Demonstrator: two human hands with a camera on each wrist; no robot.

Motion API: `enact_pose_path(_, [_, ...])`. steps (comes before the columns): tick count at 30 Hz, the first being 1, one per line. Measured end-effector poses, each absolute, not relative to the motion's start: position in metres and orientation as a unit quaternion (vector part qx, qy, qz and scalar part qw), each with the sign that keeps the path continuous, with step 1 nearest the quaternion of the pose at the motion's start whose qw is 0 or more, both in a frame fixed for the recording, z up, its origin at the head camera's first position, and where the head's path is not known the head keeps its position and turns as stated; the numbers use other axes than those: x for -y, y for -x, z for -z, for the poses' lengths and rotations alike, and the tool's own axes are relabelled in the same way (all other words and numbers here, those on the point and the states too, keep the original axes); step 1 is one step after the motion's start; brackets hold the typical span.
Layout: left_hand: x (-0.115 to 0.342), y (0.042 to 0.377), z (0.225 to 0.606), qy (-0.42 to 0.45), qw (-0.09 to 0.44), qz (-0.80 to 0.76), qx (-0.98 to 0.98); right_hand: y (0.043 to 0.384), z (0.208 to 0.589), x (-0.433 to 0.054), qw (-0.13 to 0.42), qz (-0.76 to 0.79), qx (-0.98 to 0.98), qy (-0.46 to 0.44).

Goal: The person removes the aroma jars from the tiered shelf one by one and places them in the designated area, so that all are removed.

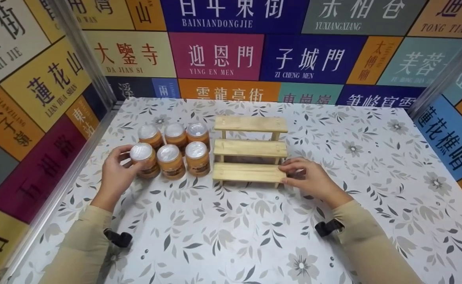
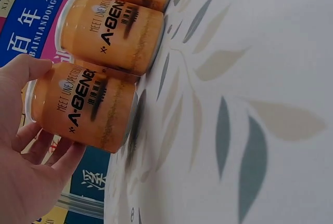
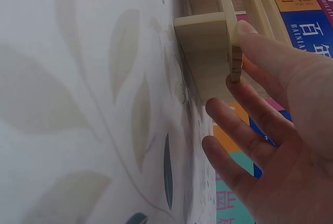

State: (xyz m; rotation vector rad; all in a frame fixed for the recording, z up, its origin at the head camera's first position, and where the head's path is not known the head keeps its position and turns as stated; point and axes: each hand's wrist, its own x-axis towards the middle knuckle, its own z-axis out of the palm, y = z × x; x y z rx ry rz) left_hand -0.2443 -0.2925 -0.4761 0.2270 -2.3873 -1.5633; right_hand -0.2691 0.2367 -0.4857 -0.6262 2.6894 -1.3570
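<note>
Several orange cans with silvery lids stand upright in two rows of three on the left part of the table. My left hand (image 1: 115,175) holds the front-left can (image 1: 150,168), thumb on one side and fingers round the other. In the left wrist view, dark lettering shows on this orange can (image 2: 86,107), and it stands close against its neighbour (image 2: 112,34). Right of the cans is a three-step wooden display rack (image 1: 250,148). My right hand (image 1: 311,177) pinches the right end of its lowest step (image 3: 235,60) between thumb and index finger; the other fingers are spread below.
A white tablecloth (image 1: 231,228) with grey leaves and flowers covers the table. Colourful panels with place names (image 1: 219,57) rise behind and at both sides. A dark wrist strap (image 1: 118,238) sits on the left sleeve, another (image 1: 328,228) on the right.
</note>
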Motion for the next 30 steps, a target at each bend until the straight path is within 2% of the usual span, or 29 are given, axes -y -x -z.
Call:
enact_pose_path(7, [0.291, 0.247, 0.482, -0.081, 0.116, 0.565, 0.813, 0.269, 0.486, -0.237, 0.035, 0.443, -0.873, 0.201])
enact_pose_path(16, [0.288, 0.247, 0.486, -0.07, 0.112, 0.573, 0.809, 0.272, 0.485, -0.239, 0.022, 0.433, -0.875, 0.215])
enact_pose_path(24, [0.284, 0.242, 0.485, -0.061, 0.116, 0.551, 0.824, 0.27, 0.488, -0.243, -0.018, 0.407, -0.881, 0.239])
enact_pose_path(27, [0.284, 0.241, 0.485, -0.059, 0.134, 0.54, 0.829, 0.27, 0.488, -0.245, -0.04, 0.407, -0.881, 0.238])
enact_pose_path(30, [0.282, 0.24, 0.481, -0.035, 0.196, 0.516, 0.833, 0.272, 0.48, -0.252, -0.073, 0.406, -0.885, 0.215])
